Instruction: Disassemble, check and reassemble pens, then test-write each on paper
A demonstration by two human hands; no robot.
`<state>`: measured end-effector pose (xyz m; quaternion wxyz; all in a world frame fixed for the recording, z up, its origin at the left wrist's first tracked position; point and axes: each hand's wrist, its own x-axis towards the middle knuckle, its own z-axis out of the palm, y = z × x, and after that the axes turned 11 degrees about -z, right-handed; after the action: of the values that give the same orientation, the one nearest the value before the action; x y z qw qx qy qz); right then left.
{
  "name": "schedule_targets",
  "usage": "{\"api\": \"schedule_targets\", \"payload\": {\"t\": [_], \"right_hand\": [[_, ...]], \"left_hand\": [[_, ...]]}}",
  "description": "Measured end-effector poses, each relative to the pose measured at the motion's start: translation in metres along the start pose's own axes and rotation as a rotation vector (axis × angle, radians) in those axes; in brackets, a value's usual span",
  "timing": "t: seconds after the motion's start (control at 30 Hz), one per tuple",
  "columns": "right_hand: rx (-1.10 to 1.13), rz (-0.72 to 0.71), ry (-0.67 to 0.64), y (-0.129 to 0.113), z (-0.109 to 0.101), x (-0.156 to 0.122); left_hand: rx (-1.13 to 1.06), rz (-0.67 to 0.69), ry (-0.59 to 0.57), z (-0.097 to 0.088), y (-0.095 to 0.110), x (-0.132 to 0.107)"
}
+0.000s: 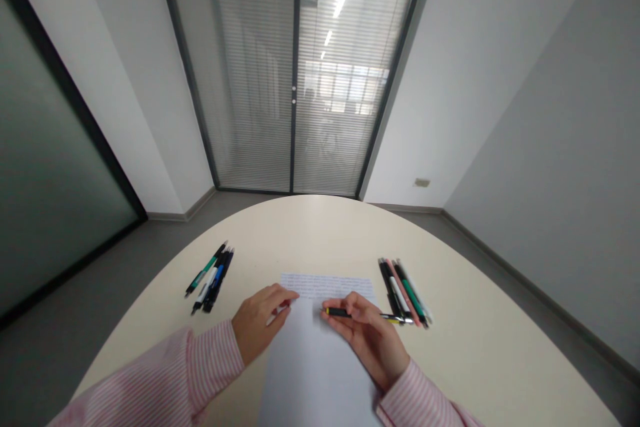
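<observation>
A black pen with yellow parts (339,312) lies across the fingers of my right hand (373,337), which is closed around it. Its tip points left over a white sheet of paper (313,367), and its clicker end sticks out to the right. Rows of handwriting fill the top of the sheet, and the part below is blank. At the sheet's left edge is my left hand (263,320), holding nothing, with thumb and forefinger apart. Whether its fingertips touch the paper I cannot tell.
A group of several pens (215,280) lies on the round cream table (315,233) at the left. Several more pens (406,290), black, white, pink and green, lie right of the paper. Beyond the table's far edge stands a glass door with blinds (250,113).
</observation>
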<state>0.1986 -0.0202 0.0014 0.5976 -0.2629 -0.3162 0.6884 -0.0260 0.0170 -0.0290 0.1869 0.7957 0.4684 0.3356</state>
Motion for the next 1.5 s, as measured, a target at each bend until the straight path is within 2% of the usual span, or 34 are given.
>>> {"api": "schedule_targets", "payload": {"t": [0.13, 0.23, 0.37, 0.53, 0.7, 0.87, 1.0, 1.1, 1.23, 1.5], "right_hand": [[-0.009, -0.008, -0.011, 0.002, -0.002, 0.001], [-0.019, -0.006, -0.069, 0.001, -0.001, 0.000], [-0.032, 0.038, -0.182, -0.003, 0.006, -0.002], [-0.067, 0.094, -0.224, -0.007, 0.010, -0.006], [-0.045, 0.095, -0.230, -0.005, 0.005, -0.005], [0.026, 0.026, -0.184, -0.004, 0.003, -0.002], [0.066, -0.039, -0.093, -0.003, -0.001, 0.000], [0.070, -0.064, -0.043, -0.002, -0.005, 0.001], [0.042, -0.062, -0.046, 0.000, -0.006, 0.001], [0.021, -0.060, -0.058, 0.000, -0.005, 0.002]], "left_hand": [[0.017, -0.018, 0.069, -0.004, 0.007, 0.000], [-0.065, 0.031, 0.119, -0.008, 0.018, -0.002], [-0.205, 0.103, 0.043, -0.011, 0.034, -0.005], [-0.222, 0.126, -0.016, -0.009, 0.041, -0.007], [-0.189, 0.104, 0.003, -0.011, 0.040, -0.006], [-0.154, 0.077, 0.033, -0.013, 0.038, -0.004], [-0.016, 0.123, 0.136, -0.013, 0.033, -0.004], [0.138, 0.169, 0.154, -0.010, 0.026, -0.005], [0.270, 0.183, 0.167, -0.003, 0.018, -0.005], [0.282, 0.196, 0.171, 0.002, 0.013, -0.007]]}}
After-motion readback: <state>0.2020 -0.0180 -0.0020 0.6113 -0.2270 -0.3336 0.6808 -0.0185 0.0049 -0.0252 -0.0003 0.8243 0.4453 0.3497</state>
